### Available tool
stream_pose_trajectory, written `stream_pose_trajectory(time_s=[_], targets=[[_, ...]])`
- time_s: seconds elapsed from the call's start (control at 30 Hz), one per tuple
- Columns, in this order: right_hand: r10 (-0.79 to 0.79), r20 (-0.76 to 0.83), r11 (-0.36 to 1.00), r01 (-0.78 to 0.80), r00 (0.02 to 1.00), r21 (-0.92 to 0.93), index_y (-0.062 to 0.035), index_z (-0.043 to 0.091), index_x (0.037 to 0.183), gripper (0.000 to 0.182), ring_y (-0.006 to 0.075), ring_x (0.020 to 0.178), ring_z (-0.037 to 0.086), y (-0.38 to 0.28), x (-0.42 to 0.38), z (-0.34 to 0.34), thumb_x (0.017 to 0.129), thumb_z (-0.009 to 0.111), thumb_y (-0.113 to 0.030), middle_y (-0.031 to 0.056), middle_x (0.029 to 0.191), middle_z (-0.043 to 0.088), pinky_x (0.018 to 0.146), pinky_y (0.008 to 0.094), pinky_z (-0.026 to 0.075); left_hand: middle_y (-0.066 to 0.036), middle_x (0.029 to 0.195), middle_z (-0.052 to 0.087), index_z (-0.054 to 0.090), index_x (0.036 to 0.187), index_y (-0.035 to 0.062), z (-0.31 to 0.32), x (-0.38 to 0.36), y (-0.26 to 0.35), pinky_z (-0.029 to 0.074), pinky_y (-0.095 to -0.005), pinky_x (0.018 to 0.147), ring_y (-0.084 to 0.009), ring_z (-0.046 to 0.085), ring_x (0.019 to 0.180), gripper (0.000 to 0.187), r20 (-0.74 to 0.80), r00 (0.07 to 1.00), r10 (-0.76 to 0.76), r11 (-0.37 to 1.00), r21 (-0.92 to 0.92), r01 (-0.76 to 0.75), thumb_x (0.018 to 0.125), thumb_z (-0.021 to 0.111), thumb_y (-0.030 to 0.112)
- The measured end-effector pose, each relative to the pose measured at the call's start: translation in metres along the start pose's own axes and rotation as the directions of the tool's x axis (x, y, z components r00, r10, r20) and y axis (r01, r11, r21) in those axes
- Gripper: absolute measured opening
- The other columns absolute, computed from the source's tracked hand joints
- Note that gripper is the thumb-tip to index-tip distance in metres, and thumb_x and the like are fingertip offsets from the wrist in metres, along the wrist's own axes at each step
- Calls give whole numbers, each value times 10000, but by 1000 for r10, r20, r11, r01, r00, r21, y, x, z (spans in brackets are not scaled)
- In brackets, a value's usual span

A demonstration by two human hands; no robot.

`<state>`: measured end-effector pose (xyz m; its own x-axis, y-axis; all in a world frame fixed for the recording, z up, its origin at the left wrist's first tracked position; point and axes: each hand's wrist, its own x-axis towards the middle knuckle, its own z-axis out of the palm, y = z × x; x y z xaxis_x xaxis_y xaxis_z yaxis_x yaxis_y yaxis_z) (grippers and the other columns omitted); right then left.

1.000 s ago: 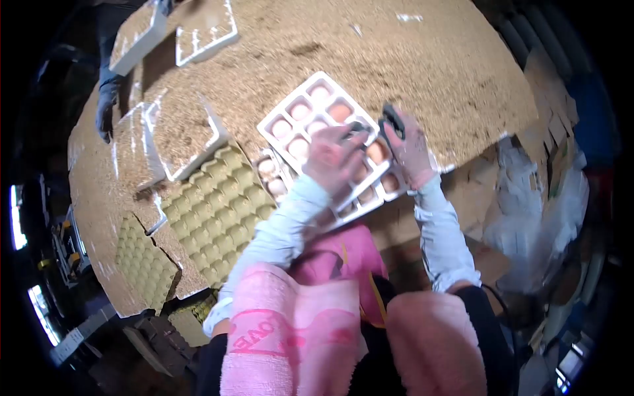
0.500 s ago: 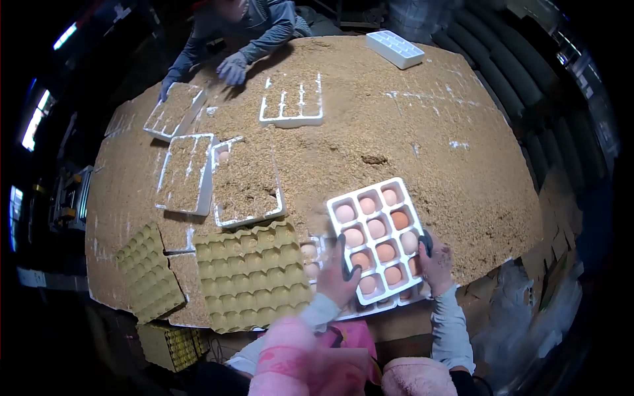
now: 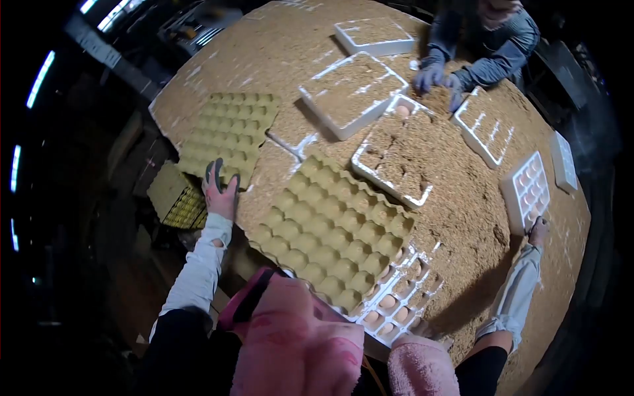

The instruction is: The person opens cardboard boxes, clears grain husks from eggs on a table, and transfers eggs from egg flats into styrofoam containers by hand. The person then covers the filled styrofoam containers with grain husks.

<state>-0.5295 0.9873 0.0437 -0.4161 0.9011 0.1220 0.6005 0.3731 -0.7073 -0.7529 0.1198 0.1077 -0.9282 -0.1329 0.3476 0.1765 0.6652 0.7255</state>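
Observation:
My right hand [image 3: 539,231], arm stretched far to the right, grips the near end of a white foam egg box [image 3: 513,200] with pinkish eggs in its cells. On the other side, my left hand [image 3: 220,195] has its fingers spread at the near edge of an olive pulp egg tray [image 3: 228,135]. A second, larger-looking egg tray [image 3: 323,228] lies in front of me. It overlaps another foam box whose cells hold eggs [image 3: 387,301] and some loose grain husks.
Across the table a person with gloved hands [image 3: 432,76] works in the husks. Husk-covered foam boxes stand around them, one box [image 3: 376,181] showing an egg at its far corner. Another white box [image 3: 563,162] is at the far right. Stacked egg trays [image 3: 173,197] sit beside the table's left edge.
The egg box, held in both hands before, is now out at the right in my right hand alone. My left hand has moved left to the egg tray. The view has turned left.

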Motion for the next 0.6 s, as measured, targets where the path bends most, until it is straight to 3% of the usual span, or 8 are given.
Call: stream_pose_trajectory(time_s=[0.07, 0.13, 0.2, 0.27, 0.4, 0.47, 0.53, 0.6], targets=[[-544, -374, 822, 385, 751, -420, 46, 626, 1081, 367, 289, 857, 654, -80, -68, 17, 913, 540, -269, 172, 976, 678, 747, 371, 502, -209, 1337, 440, 472, 1311, 111, -42, 28, -88, 258, -461, 1076, -380, 369, 1254, 620, -174, 983, -60, 922, 366, 122, 765, 672, 325], [-344, -303, 925, 376, 889, 53, 39, 610, 1130, 357, 231, 922, 639, -183, -187, 31, 926, 558, -249, 157, 1044, 660, 785, 324, 502, -164, 1386, 413, 441, 1354, 179, -64, 60, -124, 269, -478, 1077, -365, 346, 1291, 659, -173, 949, -263, 777, 545, 314, 775, 634, 430], [-262, 60, 928, 234, 963, 291, 29, 607, 1149, 338, 215, 913, 642, -251, -311, 45, 917, 584, -216, 156, 1015, 668, 788, 322, 499, -159, 1430, 374, 427, 1370, 202, -74, 101, -161, 277, -506, 1067, -370, 343, 1309, 666, -83, 965, -247, 671, 704, 232, 796, 563, 511], [-134, 491, 966, 223, 861, -128, 17, 582, 1188, 472, 277, 912, 635, -278, -405, 59, 880, 618, -338, 207, 992, 660, 825, 349, 500, -168, 1425, 387, 390, 1395, 207, -74, 145, -165, 297, -504, 1059, -381, 360, 1299, 704, -56, 947, -316, 528, 819, 225, 798, 541, 548], [-412, 267, 608, 482, 871, -631, 49, 401, 1339, 760, 355, 1079, 548, -256, -509, 117, 811, 663, -431, 241, 1128, 606, 942, 388, 423, -193, 1269, 540, 421, 1315, 10, -46, 251, -373, 445, -405, 945, -372, 532, 1145, 839, 448, 766, -460, 828, 529, 188, 718, 669, 545], [-80, 181, 947, 132, 980, -294, 67, 456, 1287, 675, 325, 1036, 578, -256, -522, 122, 781, 715, -297, 238, 1136, 602, 943, 369, 425, -141, 989, 668, 626, 1023, -16, -57, 237, -248, 503, -340, 764, -249, 632, 871, 606, 489, 730, -477, 775, 626, 86, 650, 783, 434], [204, 380, 842, -360, 902, 403, 47, 536, 1188, 416, 169, 873, 593, -253, -536, 107, 826, 660, -116, 93, 1056, 623, 786, 294, 477, -81, 909, 685, 652, 993, -8, -68, 247, -282, 500, -311, 691, -157, 620, 788, 453, 699, 521, -490, 797, 118, 592, 694, 775, 309], [341, 218, 836, -401, 914, 374, 39, 553, 1174, 376, 154, 854, 588, -254, -558, 69, 828, 654, -70, 72, 1035, 621, 745, 274, 483, -58, 983, 674, 635, 1079, -2, -92, 238, -264, 505, -289, 740, -129, 624, 853, 359, 763, 548, -343, 684, -198, 703, 760, 710, 145]])
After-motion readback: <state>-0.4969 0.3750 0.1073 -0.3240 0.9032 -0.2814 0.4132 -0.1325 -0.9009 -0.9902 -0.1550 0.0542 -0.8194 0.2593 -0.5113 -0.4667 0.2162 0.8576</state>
